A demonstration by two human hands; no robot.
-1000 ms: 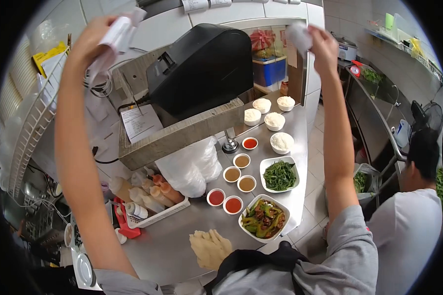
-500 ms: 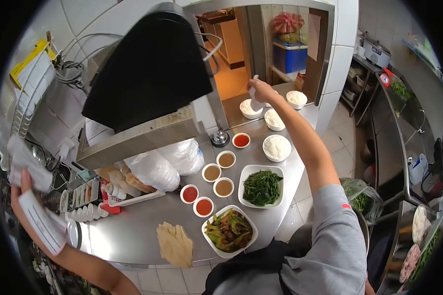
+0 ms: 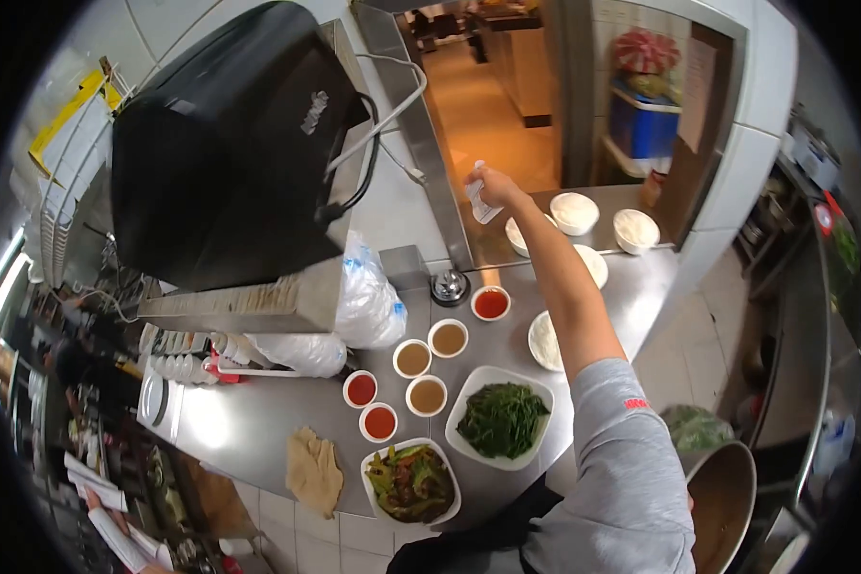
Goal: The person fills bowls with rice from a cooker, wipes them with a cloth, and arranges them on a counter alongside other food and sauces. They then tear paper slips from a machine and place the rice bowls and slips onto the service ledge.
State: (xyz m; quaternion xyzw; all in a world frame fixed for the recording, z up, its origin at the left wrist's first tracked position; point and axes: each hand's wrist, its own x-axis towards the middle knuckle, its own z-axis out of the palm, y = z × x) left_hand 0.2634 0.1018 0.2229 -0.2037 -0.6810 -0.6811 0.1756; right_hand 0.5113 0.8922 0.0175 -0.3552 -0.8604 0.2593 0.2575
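Observation:
My right hand [image 3: 497, 187] reaches through the hatch and pinches a small white paper slip [image 3: 482, 201], left of the rice bowls [image 3: 574, 211]. Low at the left edge, my left hand [image 3: 94, 500] is partly hidden by the printed paper sheets [image 3: 117, 541] it holds. Beneath my right arm stands a white dish of cooked greens [image 3: 503, 421]. Nearer my body is a dish of vegetables in brown sauce [image 3: 409, 483]. Small cups of brown sauce [image 3: 427, 394] and red sauce [image 3: 380, 422] stand beside them.
A black device [image 3: 234, 153] on a metal shelf [image 3: 249, 311] overhangs the counter. Plastic bags [image 3: 368, 297], a call bell [image 3: 449, 286] and a beige cloth [image 3: 314, 471] are on the counter. A large metal pot [image 3: 741, 478] stands at my right.
My left hand has dropped with its papers from beside the left wall to the lower left. My right hand's slip has shifted left, off the rice bowls. The view has turned.

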